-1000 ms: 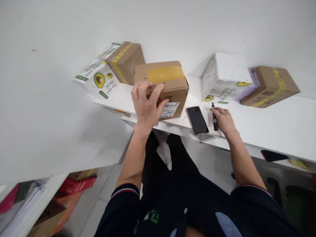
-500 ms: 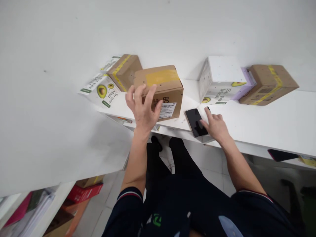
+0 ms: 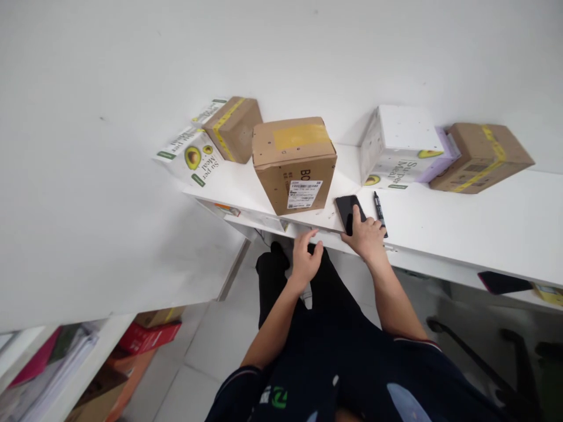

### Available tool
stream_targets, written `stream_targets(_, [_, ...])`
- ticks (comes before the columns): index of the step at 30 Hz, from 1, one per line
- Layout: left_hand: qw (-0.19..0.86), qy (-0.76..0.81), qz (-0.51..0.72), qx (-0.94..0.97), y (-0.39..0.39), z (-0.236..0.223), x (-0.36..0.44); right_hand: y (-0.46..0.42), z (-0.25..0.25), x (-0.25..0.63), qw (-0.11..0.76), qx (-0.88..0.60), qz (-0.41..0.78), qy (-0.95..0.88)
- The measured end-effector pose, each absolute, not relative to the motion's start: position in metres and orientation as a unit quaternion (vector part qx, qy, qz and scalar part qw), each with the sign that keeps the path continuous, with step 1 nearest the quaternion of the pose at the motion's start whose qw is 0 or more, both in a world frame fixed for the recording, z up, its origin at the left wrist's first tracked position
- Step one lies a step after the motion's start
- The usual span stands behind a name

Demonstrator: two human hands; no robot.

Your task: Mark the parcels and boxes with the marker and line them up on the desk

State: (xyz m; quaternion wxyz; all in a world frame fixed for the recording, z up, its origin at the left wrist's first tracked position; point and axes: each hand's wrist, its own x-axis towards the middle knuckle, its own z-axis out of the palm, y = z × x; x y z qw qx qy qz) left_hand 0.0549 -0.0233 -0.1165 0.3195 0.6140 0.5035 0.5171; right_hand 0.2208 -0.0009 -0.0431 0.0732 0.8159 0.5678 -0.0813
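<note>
Smartphone (image 3: 345, 212) lies on the white desk (image 3: 461, 223); right hand (image 3: 367, 235) has index finger on its screen, grip undeterminable; left hand (image 3: 307, 259) empty, loosely open, left of it; marker (image 3: 379, 206) just right; if lifting, pinch its long edges.

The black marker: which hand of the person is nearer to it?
Right. The right hand is over the phone, its little-finger side close beside or touching the black marker; the left hand is farther left, past the phone.
</note>
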Motion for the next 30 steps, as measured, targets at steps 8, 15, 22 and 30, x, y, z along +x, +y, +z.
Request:
stream_targets(8, [0.765,0.379,0.472,0.222,-0.062,-0.119,0.100,-0.061,-0.032,0.203,-0.017,0.776,-0.206,0.596])
stream_targets(15, [0.709,0.373,0.576,0.161,-0.090,-0.090,0.098,-0.093,-0.050,0.205,-0.187,0.680,-0.326,0.629])
stream_targets(22, [0.647,0.343,0.639,0.235,-0.073,-0.037,0.064,-0.079,-0.032,0.184,-0.559,0.494,-0.432,0.507])
stream_targets(30, [0.630,0.307,0.660,0.270,-0.072,-0.002,0.048,-0.066,0.008,0.152,-0.660,0.392,-0.405,0.496])
